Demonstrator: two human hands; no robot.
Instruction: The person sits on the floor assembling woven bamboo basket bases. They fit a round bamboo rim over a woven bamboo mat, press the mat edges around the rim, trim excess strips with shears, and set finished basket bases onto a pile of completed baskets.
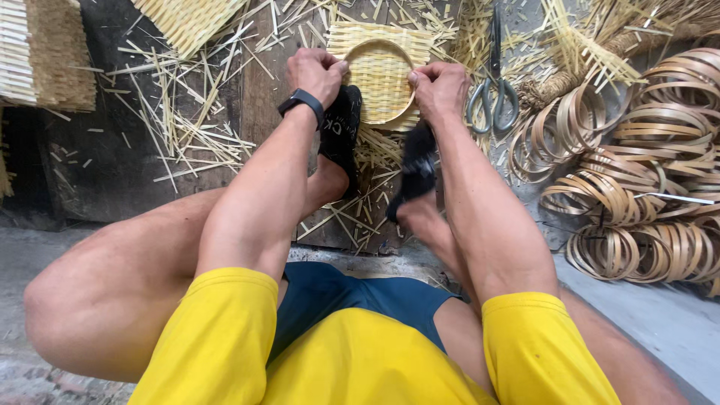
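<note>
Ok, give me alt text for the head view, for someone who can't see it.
Both hands press a bamboo hoop onto a square woven mat, the left hand at its left rim and the right hand at its right. Scissors and a heap of bamboo rings lie to the right, amid scattered bamboo strips.

scissors (493, 97), bamboo hoops (645, 187), loose strips (180, 120)

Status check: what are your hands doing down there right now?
Left hand and right hand both grip the hoop on the woven mat. Scissors lie right, clear.
</note>
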